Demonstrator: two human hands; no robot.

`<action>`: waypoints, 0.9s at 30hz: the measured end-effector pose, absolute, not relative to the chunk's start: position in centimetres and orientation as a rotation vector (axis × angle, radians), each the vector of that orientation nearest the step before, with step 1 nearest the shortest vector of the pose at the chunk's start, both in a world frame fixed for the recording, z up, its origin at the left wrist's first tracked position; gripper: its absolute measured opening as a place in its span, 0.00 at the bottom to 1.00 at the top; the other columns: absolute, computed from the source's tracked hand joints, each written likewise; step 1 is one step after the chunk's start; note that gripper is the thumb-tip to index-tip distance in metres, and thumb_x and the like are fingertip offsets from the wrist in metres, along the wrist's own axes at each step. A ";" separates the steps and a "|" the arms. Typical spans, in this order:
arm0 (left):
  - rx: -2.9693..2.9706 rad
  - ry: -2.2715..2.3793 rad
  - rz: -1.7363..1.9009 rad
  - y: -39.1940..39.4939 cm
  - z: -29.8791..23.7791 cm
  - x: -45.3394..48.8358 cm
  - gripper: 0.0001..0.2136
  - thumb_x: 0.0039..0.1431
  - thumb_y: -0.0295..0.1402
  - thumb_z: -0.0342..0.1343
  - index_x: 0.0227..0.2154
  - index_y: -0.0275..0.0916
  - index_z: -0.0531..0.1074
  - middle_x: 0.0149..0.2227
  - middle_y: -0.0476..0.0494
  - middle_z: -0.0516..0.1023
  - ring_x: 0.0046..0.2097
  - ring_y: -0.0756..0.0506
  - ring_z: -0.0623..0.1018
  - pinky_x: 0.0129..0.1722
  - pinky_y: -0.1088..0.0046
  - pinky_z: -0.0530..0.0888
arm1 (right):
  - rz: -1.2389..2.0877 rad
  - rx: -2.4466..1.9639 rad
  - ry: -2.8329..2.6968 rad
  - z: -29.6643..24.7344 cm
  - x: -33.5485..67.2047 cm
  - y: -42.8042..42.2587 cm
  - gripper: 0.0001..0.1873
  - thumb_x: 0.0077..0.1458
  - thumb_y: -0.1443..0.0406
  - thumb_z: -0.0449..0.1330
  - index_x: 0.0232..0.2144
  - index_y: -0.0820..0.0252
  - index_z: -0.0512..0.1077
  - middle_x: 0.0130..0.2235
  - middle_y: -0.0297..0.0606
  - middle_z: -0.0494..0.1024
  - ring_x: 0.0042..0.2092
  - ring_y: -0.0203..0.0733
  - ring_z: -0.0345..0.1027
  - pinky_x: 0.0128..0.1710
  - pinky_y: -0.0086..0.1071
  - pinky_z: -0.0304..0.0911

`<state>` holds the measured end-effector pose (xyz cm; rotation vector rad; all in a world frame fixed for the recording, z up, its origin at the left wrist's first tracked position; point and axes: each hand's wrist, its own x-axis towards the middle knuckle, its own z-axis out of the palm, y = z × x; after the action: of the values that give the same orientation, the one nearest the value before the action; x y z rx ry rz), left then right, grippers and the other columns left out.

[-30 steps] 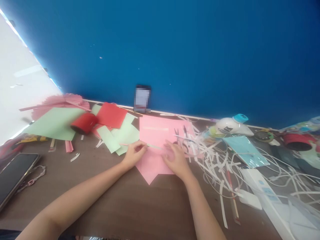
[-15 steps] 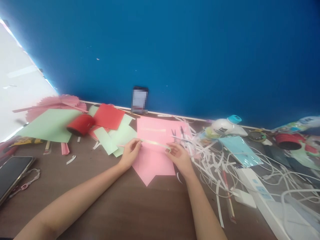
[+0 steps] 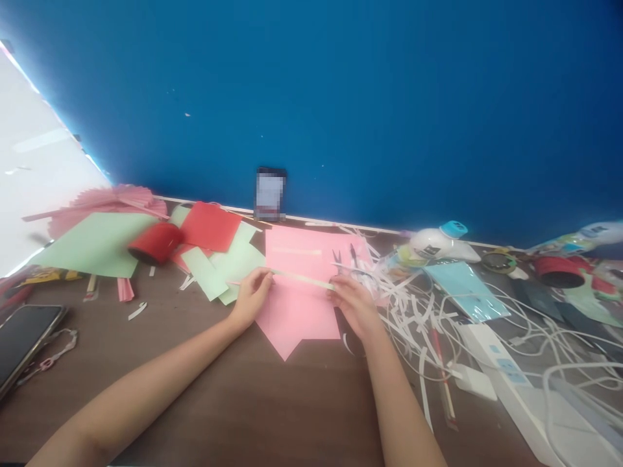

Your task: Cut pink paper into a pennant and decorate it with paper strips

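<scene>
Between my two hands a narrow pale paper strip (image 3: 302, 279) is stretched almost straight, sloping slightly down to the right. My left hand (image 3: 253, 295) pinches its left end. At the other end, the fingers of my right hand (image 3: 354, 301) are closed on the strip. Beneath it lies pink paper (image 3: 302, 318) with a pointed lower corner. Another pale strip (image 3: 296, 251) rests on the upper part of the pink paper. Dark-bladed scissors (image 3: 337, 257) lie beside my right hand, partly hidden among white scraps.
Green sheets (image 3: 197, 272), a red square (image 3: 211, 226) and a red roll (image 3: 154, 243) sit at left. White paper strips (image 3: 413, 311), cables and a power strip (image 3: 506, 370) crowd the right. A phone (image 3: 270, 193) leans on the blue wall; another phone (image 3: 29, 337) lies at far left.
The strip was bowed and is now pulled straighter. My right hand has shifted slightly right and turned, its fingers closing on the strip's end. My left hand keeps its pinch.
</scene>
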<state>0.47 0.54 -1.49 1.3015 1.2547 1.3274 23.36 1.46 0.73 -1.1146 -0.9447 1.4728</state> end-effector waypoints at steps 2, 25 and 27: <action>1.295 1.262 1.322 0.5 -1.4 0.4 0.08 0.55 0.36 0.47 0.29 0.37 0.66 0.26 0.50 0.68 0.31 0.50 0.69 0.35 0.74 0.66 | 1.464 -1.132 -0.934 0.7 23.4 1.5 0.10 0.39 0.65 0.66 0.29 0.57 0.74 0.31 0.32 0.73 0.30 0.34 0.69 0.36 0.33 0.66; 1.190 1.223 1.310 0.4 -0.8 0.4 0.07 0.51 0.35 0.51 0.23 0.37 0.68 0.23 0.50 0.68 0.30 0.50 0.70 0.35 0.73 0.66 | 1.551 -1.119 -0.957 1.0 24.0 1.5 0.13 0.41 0.63 0.65 0.33 0.55 0.73 0.32 0.33 0.72 0.28 0.31 0.64 0.28 0.28 0.63; 1.210 1.221 1.305 0.4 -0.8 0.4 0.07 0.52 0.34 0.50 0.23 0.37 0.68 0.23 0.50 0.68 0.30 0.50 0.70 0.35 0.73 0.67 | 1.547 -1.122 -0.928 1.0 23.9 1.5 0.11 0.42 0.64 0.64 0.33 0.55 0.73 0.32 0.33 0.72 0.29 0.31 0.64 0.27 0.27 0.62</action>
<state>0.39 0.36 -0.84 1.2097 1.2210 1.3048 23.94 1.55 1.03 -1.1216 -0.9277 1.5470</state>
